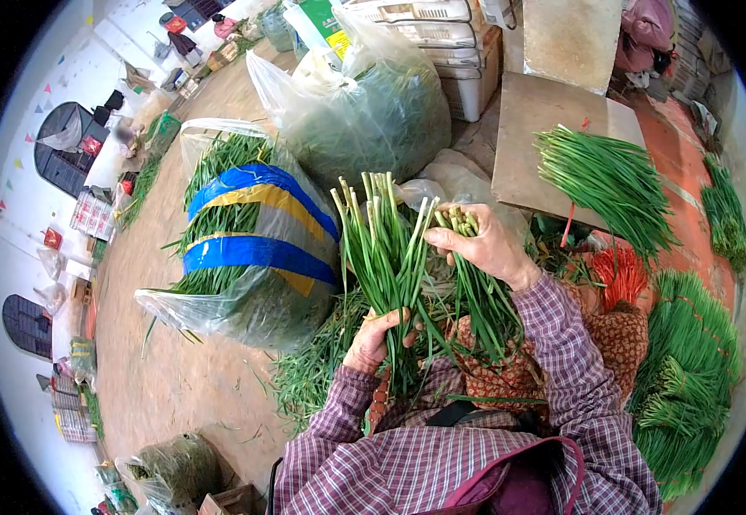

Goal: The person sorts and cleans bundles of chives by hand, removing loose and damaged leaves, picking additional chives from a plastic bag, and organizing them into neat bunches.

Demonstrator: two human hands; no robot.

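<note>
My left hand (pixel 377 340) is wrapped round the lower part of a bunch of long green stalks (pixel 383 249), whose pale cut ends point up. Just to the right, my right hand (pixel 476 245) grips a second bunch (pixel 481 309) near its pale ends, and its leaves hang down over my lap. One pale stalk end of the left bunch reaches close to my right fingertips. Beneath both hands, loose green leaves (pixel 304 378) lie in a heap beside my legs.
Ahead stand a bag of greens with blue and yellow bands (pixel 261 249) and a large clear bag (pixel 373 120). On a board (pixel 519 146) at the right rests a bundle of stalks (pixel 604 184), near red ties (pixel 620 273). Stacked bundles (pixel 686 378) lie far right.
</note>
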